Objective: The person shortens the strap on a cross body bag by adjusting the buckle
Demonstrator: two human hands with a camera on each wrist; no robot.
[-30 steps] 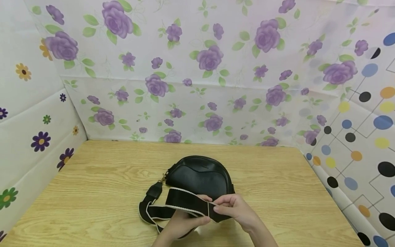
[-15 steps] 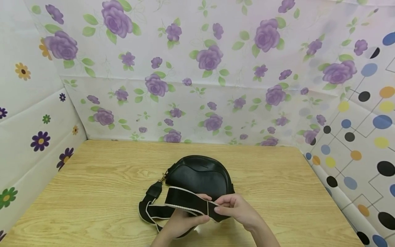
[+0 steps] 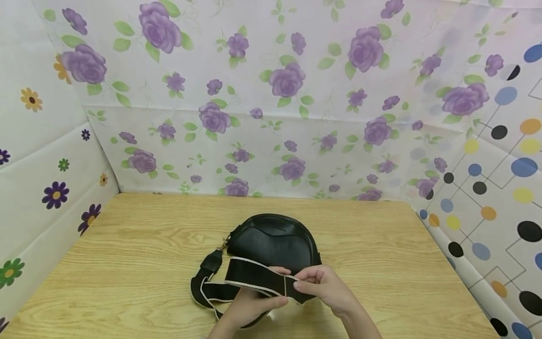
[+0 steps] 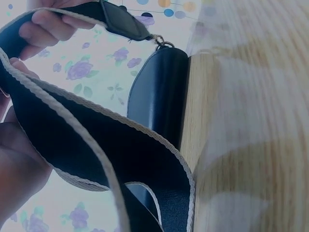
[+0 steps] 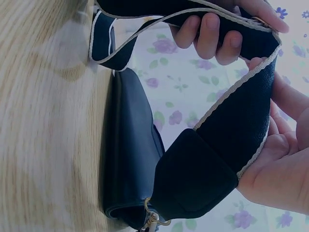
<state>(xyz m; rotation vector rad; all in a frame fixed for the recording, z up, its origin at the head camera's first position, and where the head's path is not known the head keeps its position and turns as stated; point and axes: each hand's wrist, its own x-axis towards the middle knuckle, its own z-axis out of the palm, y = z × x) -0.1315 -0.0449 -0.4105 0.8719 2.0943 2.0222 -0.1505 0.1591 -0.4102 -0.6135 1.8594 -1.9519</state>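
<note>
A black half-moon handbag (image 3: 271, 245) lies on the wooden table, its curved zip side facing away. Its wide black strap (image 3: 254, 275) with white woven edges is raised in front of it, near a thin metal slider (image 3: 285, 285). My left hand (image 3: 256, 306) grips the strap from below, thumb along its near edge by the slider. Just right of the slider, my right hand (image 3: 323, 287) pinches the strap between thumb and fingers. In the right wrist view, a leather strap end (image 5: 193, 176) joins the bag by a metal clasp (image 5: 153, 220).
The strap's other leather end (image 3: 211, 261) clips to the bag's left side, and a loose loop of strap (image 3: 199, 292) lies on the table (image 3: 139, 263). Flower-print cloth (image 3: 254, 94) hangs behind; dotted cloth (image 3: 487, 188) borders the right side.
Almost nothing differs. Both hands keep their places on the strap, and the raised strap fold shifts very slightly left.
</note>
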